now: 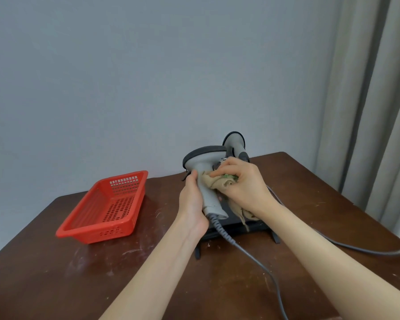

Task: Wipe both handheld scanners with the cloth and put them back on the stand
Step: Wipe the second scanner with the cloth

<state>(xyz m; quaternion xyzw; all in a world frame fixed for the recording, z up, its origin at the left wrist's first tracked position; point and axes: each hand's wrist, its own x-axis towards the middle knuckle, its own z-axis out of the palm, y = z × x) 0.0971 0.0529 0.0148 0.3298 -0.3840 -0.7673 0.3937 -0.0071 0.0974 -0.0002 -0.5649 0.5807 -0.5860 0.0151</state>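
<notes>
Here, a scanner (203, 161) held over the stand (261, 226).
Your left hand (192, 204) grips it; your right hand (243, 181), at its three o'clock, clutches the cloth (217, 181).

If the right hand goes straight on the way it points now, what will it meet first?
The right hand, gripping the cloth, points left at the handle of the held scanner, so it would probably meet that handle first, with the left hand just behind it.

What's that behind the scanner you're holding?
A second grey scanner, its head showing above the right hand. Its handle and how it sits on the black stand are covered by the hand and cloth.
</notes>
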